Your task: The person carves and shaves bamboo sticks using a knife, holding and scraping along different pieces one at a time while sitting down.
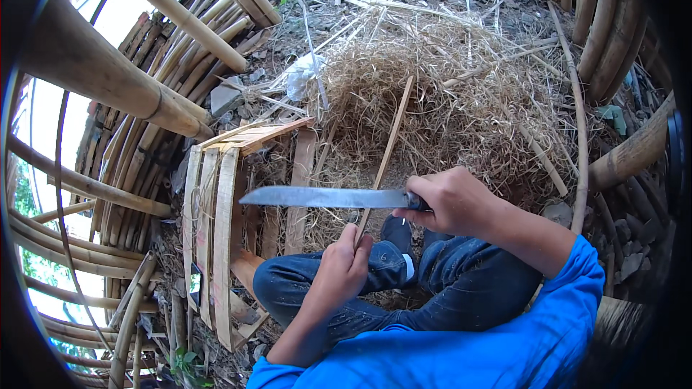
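Note:
My right hand [455,200] is closed round the dark handle of a large knife [324,197]. Its long, broad metal blade points left, lying level across a thin bamboo strip [390,145]. Low on that strip, my left hand [343,263] is wrapped round its near end, just below the blade. The strip slants up and away from me, its far end over a heap of pale shavings [440,94]. Blade and strip cross close to my right hand; whether the edge bites into the strip, I cannot tell.
A slatted wooden crate [227,238] stands at my left knee. Thick bamboo poles [108,65] lean in from the left, with stacked bamboo behind them. More bamboo poles [609,29] rise at the right. A long stick [579,122] lies beside the shavings, and a grey stone [227,96] sits beyond the crate.

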`<state>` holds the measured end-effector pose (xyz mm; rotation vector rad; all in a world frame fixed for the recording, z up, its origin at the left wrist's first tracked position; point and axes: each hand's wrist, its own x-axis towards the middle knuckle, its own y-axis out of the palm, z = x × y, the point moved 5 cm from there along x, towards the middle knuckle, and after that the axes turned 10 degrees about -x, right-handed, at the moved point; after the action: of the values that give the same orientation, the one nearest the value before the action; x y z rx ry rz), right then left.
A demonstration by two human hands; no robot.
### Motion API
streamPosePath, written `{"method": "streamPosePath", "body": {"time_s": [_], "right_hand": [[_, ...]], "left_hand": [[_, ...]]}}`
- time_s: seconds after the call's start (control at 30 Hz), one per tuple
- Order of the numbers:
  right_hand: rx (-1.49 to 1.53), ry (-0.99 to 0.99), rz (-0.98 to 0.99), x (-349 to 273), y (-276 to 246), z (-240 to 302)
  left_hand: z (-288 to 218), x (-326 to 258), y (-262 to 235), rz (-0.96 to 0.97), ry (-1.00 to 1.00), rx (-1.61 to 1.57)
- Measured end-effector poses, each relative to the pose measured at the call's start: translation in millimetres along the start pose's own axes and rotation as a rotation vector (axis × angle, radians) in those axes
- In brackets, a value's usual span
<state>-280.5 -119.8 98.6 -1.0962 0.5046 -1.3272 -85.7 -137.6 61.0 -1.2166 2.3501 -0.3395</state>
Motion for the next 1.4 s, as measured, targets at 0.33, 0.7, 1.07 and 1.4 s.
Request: {"method": "streamPosePath", "body": {"time_s": [0.33, 0.7, 1.07, 1.4], "right_hand": [[-0.354, -0.039, -0.092, -1.0, 2.0, -21.1], [-0.535, -0.075, -0.214, 0.0, 6.1, -33.3], [-0.512, 0.546, -0.325, -26.1, -31.9, -108.5], [-0.195, 0.010, -0.119, -4.1, 0.9, -14.4]], "left_hand": [[-12.1, -6.1, 3.1, -0.088, 0.089, 0.138], [-4.9, -2.8, 9.3, -0.086, 0.136, 0.196], [6.1, -0.5, 11.6, -0.043, 0.023, 0.093], [-6.6, 6.4, 18.3, -0.076, 0.106, 0.057]]}}
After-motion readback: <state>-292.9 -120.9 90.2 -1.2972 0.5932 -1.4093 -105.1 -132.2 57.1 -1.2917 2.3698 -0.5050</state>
